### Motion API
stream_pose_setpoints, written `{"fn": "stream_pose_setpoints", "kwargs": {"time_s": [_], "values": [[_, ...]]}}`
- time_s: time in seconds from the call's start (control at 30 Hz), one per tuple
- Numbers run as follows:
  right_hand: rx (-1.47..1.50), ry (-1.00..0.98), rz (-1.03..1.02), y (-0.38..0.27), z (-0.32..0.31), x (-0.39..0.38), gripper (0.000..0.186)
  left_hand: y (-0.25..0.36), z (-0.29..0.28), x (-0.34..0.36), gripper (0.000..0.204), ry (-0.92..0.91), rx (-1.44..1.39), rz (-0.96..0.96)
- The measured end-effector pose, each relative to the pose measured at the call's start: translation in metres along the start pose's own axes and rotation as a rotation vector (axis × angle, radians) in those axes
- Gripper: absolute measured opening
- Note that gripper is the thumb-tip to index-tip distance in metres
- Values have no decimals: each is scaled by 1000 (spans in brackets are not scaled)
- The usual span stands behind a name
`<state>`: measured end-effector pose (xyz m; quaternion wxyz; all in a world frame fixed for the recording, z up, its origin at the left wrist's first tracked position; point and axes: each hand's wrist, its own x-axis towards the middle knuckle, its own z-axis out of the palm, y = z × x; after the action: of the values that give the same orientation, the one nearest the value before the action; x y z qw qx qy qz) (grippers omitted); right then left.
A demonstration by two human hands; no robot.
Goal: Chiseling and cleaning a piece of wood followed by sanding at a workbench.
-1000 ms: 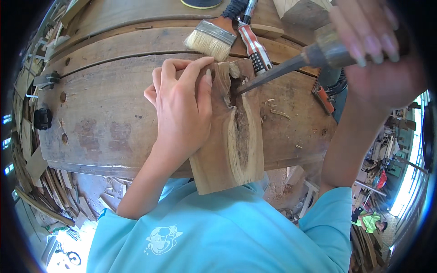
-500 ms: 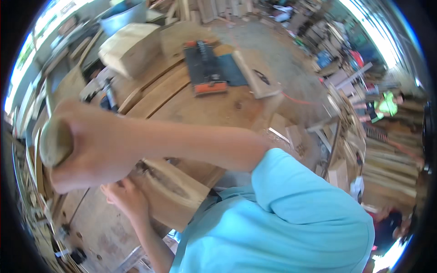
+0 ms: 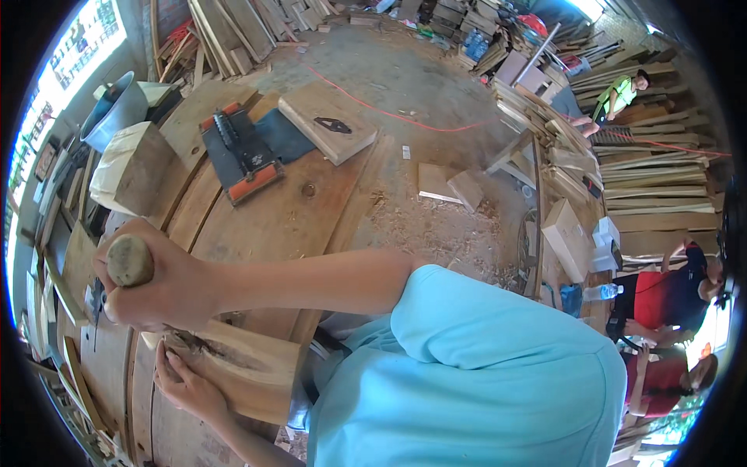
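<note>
My right hand is closed in a fist around the rounded wooden handle of a tool. The handle's butt end faces up, and the tool's lower part is hidden by the fist. Below it lies a pale wooden block with a rough, dark hollow in its top face, set near the bench edge by my body. My left hand holds the block along its side, fingers curled toward the hollow at its far end, just under my right fist.
The plank workbench carries a sander-like black-and-orange tool, a dark blue cloth, a flat board, a chunky wood block and a grey bucket. A red cable crosses the floor. Several people stand at the right.
My view has swung, so the bench items appear farther left. The right fist with the handle has come down nearer the block, and the left hand stays against the block.
</note>
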<state>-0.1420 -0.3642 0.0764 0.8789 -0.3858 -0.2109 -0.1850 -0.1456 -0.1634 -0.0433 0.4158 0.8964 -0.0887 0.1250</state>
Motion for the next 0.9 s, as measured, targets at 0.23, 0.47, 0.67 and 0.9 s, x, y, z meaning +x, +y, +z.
{"fn": "stream_pose_setpoints", "kwargs": {"time_s": [0.23,0.47,0.67,0.9], "values": [[136,-223,206,14,-12,26,19,-17,2,0,36,-33,-133,6],[-565,-432,145,70,68,45,20,-2,-6,-2,42,-96,-11,-71],[-637,-696,-103,89,114,25,32,9,-1,-1,41,-94,20,-84],[-607,-718,-24,85,109,37,24,6,-6,-3,40,-83,2,-97]]}}
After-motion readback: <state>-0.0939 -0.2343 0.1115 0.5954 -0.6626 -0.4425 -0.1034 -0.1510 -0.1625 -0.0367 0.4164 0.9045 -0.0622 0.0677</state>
